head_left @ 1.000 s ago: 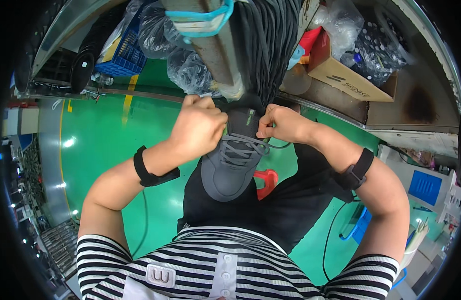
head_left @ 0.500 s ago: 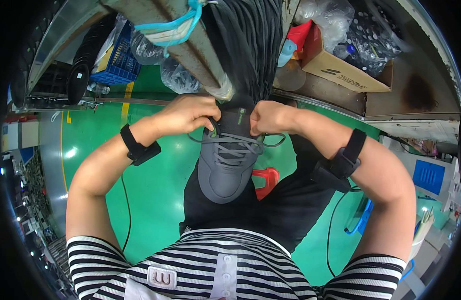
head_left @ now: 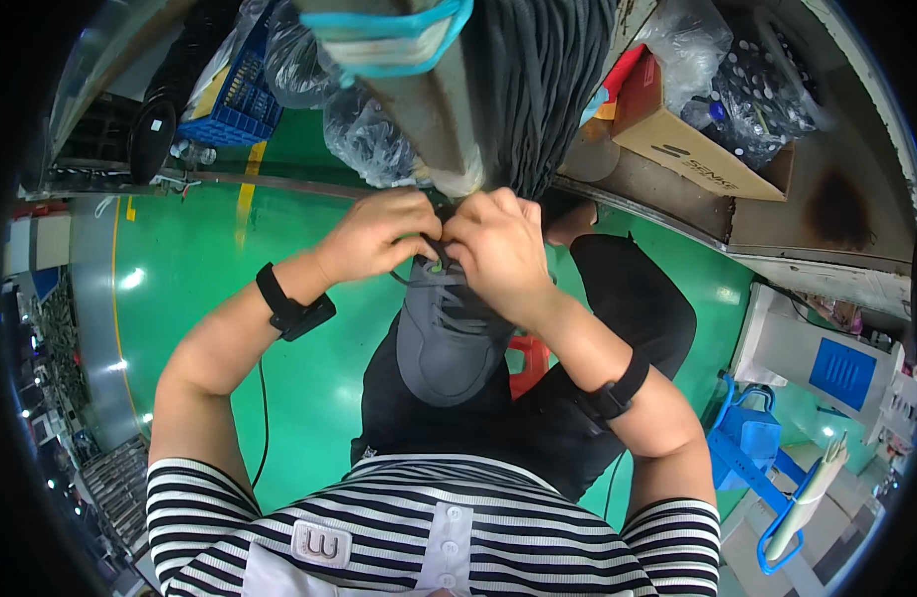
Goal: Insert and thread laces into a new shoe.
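Note:
A dark grey lace-up shoe [head_left: 441, 348] points its toe toward me above my black trousers, its heel end by the post's wrapped tip. Grey laces [head_left: 458, 320] criss-cross its front. My left hand [head_left: 384, 234] is closed in a pinch on the shoe's left eyelet edge, by a green spot of lining. Reaching across the opening, my right hand [head_left: 503, 249] has its thumb and fingers pinched together beside the left fingertips. What it grips is hidden. The tongue and right eyelets are mostly covered by this hand. A thin lace curves out below my left fingers.
A metal post [head_left: 424, 114] tied with blue cord stands ahead, beside a hanging bundle of black laces [head_left: 538, 90]. At right, a cardboard box [head_left: 692, 149] holds plastic bags. A blue crate [head_left: 242, 109] is at far left. Something red [head_left: 528, 363] shows below the shoe.
My right hand has left the shoe's right side and crossed left over the tongue to meet my left hand. The left hand stays at the left eyelets. My head view has shifted slightly.

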{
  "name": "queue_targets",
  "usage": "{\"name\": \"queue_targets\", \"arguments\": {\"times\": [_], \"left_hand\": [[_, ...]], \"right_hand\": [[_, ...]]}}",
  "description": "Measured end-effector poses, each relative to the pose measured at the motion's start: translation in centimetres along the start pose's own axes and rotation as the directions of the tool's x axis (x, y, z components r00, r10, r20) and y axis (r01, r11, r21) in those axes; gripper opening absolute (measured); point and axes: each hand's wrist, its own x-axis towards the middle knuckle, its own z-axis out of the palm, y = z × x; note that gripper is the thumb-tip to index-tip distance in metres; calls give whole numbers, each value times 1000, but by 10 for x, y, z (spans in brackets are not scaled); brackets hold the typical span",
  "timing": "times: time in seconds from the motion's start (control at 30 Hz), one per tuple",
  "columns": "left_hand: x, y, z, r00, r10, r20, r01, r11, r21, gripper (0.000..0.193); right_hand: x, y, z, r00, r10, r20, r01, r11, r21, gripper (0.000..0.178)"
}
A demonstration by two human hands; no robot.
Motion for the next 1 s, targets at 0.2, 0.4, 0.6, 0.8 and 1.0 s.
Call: {"name": "queue_targets", "arguments": {"times": [0.2, 0.4, 0.6, 0.8, 1.0], "left_hand": [[4, 12, -9, 949, -218, 228, 253, 957, -142, 33], [-47, -5, -7, 752, -633, 185, 554, 454, -698, 53], [-70, -8, 56, 574, -727, 377, 672, 156, -724, 67], [-47, 140, -22, 906, -413, 90, 109, 24, -994, 56], [-52, 288, -151, 975, -38, -221, 14, 994, -110, 42]], "right_hand": [[-10, -1, -8, 998, 21, 58, -30, 985, 167, 7], [-54, 41, -29, 778, 627, -25, -368, 488, 791, 6], [-88, 56, 10, 658, 717, 230, -516, 206, 832, 47], [-82, -50, -50, 812, 516, 272, -400, 154, 903, 76], [-60, -94, -144, 987, 162, -5, -94, 599, 795, 38]]}}
